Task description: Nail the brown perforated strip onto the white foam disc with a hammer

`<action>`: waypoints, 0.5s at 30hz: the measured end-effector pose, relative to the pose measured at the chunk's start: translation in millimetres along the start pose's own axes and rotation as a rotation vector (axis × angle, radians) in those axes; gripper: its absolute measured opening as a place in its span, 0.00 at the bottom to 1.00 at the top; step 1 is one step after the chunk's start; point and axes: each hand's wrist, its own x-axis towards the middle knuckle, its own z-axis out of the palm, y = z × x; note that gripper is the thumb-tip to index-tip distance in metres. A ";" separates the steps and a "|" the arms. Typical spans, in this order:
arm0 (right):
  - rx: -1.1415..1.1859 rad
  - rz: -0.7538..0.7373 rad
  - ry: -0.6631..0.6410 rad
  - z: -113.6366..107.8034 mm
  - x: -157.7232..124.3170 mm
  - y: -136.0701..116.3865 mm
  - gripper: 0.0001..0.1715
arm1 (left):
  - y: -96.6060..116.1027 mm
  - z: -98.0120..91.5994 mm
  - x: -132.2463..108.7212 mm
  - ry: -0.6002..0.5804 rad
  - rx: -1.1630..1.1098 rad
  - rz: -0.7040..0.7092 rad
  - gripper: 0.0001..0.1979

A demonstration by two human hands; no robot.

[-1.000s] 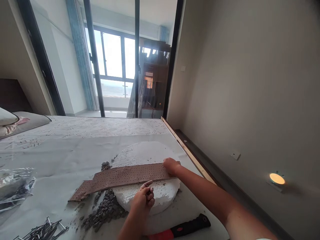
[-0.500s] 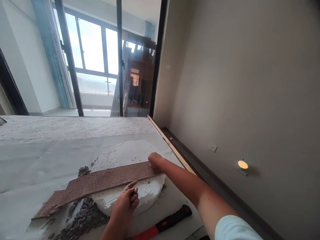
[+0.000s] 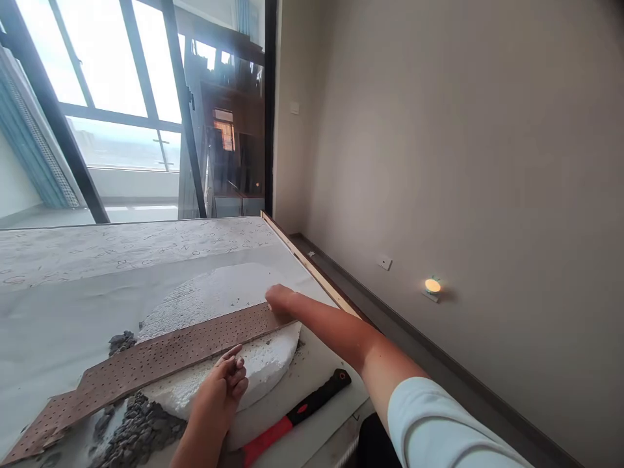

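Atop wht foam (image 3: 214, 296), R hand (image 3: 281, 300) on perf. brd (image 3: 175, 346).

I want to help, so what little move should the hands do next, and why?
Perhaps the left hand should steady the brown board: the right hand is at one end, while the opposite end sticks out past the white foam.

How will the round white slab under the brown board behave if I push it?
The round white slab is probably light for its size, since its beaded texture looks like foam. Its near edge looks rough, so it may crumble under hard pressure. The brown perforated board lying across it would likely shift too.
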 end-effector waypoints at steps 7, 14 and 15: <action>0.186 0.054 0.069 7.4 -12.8 -4.6 0.16 | -4.5 -0.9 -5.7 0.027 -0.054 -0.037 0.07; 0.434 -0.012 0.131 -1.7 -14.2 -2.5 0.16 | -12.7 -7.2 -1.6 0.071 -0.087 -0.012 0.07; 0.471 -0.070 0.114 -3.6 -17.7 -7.0 0.15 | -13.2 -7.1 -1.0 0.103 -0.087 -0.012 0.07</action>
